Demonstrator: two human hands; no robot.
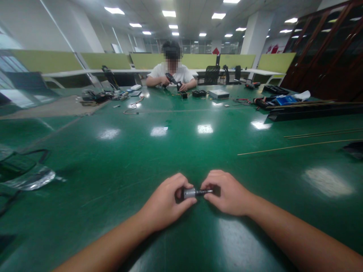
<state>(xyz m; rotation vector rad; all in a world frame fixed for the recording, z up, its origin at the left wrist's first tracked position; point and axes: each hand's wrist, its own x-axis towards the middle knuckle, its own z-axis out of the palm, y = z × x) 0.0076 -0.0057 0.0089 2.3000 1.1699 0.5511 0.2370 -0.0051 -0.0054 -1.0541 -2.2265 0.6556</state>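
Observation:
A small cylindrical part (190,193), silver-grey with a thinner black shaft and a light tip, lies level between my hands just above the green table (181,151). My left hand (170,200) is closed around its thick grey end, thumb below and fingers above. At the other side my right hand (227,192) closes thumb and fingers about the thin dark shaft. The exact kind of part is too small to make out, and its left end is partly hidden in my left palm.
Across the table a person (171,75) handles a black tool (171,78). Thin rods (266,151) and a black channel (312,112) lie right. A clear plastic bag (25,173) sits left. Electronic parts (96,96), a silver box (218,93) and cables (133,107) lie farther back.

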